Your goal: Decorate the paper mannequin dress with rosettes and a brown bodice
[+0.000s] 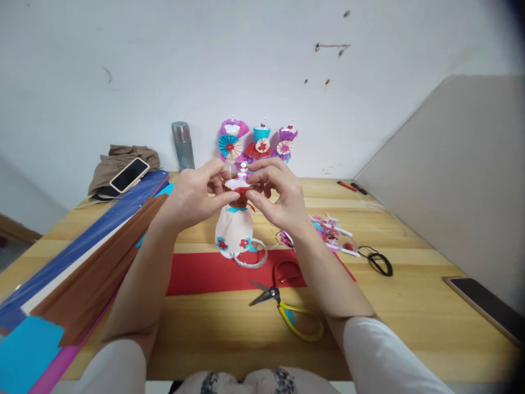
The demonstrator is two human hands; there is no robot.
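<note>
Near the middle of the table stands a small dress form (235, 230) with a pale skirt, red and blue flower pieces and a white knob on top. My left hand (200, 191) pinches the left side of its red and brown paper bodice (239, 197). On the other side, my right hand (281, 191) grips the same bodice, thumb in front and fingers curled at its upper edge. Both thumbs nearly meet at the front. Just below, a clear tape ring (259, 265) leans near the skirt, on a red paper sheet (197, 274).
Open scissors (275, 295) with red and yellow handles lie in front. Coloured paper sheets (98, 262), a phone (129, 175) and cloth are at left. Three decorated forms (262, 146) and a flask (183, 146) stand behind. Paper scraps (328, 229), a black band (381, 264) and another phone (488, 303) lie right.
</note>
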